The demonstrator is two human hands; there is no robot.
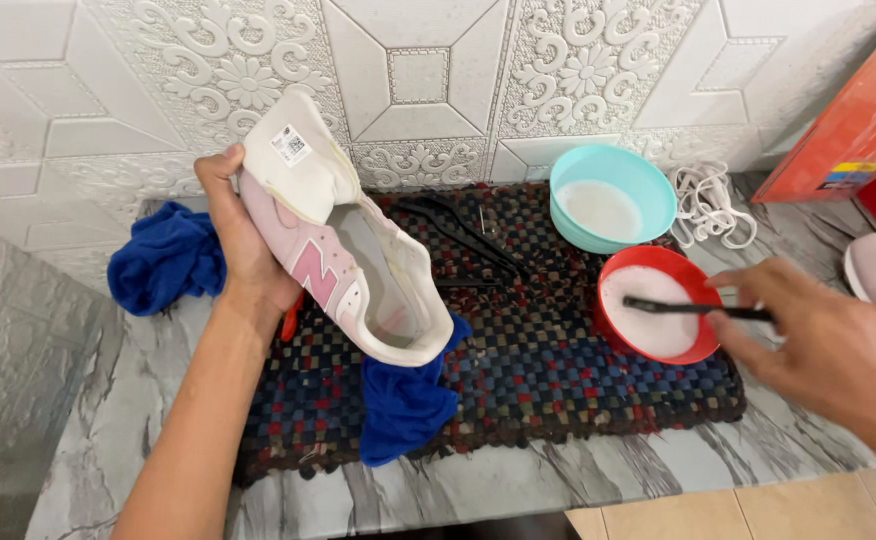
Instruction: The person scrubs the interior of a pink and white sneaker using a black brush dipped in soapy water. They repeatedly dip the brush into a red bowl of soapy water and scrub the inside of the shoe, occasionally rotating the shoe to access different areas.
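Over a woven checkered mat (pixel 558 380), the left hand (pixel 243 235) grips a pink-and-white sneaker (pixel 343 245); the right hand (pixel 823 340) pinches a black brush (pixel 683 308) dipped in the red bowl (pixel 703 345).

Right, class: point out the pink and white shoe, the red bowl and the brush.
pink and white shoe (pixel 343 270), head view, on its pink side panel.
red bowl (pixel 703 345), head view, on its right rim.
brush (pixel 673 306), head view, on its dark handle.

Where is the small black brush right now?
The small black brush is right of centre in the head view, held in the right hand, its bristle end in the red bowl of white liquid.
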